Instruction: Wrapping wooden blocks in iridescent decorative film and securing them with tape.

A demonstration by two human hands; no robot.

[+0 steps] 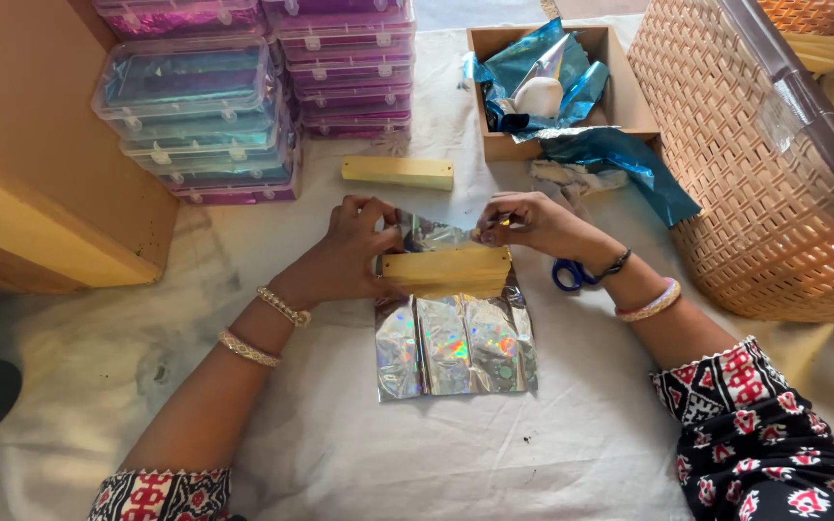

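Observation:
A yellow wooden block (pixel 448 271) lies across the far part of a creased silver holographic foil sheet (pixel 456 349) on a white cloth. My left hand (pixel 347 253) presses on the block's left end and pinches the foil's far edge. My right hand (pixel 525 224) pinches the same foil edge at the block's right end, and the foil is lifted up over the block's far side. Both wrists wear bangles.
A second yellow block (pixel 398 172) lies beyond. Stacks of clear plastic boxes (pixel 207 106) with coloured foil stand at far left. A cardboard box (pixel 618 96) holds blue foil (pixel 620 159). A large woven basket (pixel 755 164) stands right. Blue-handled scissors (pixel 569 276) lie under my right wrist.

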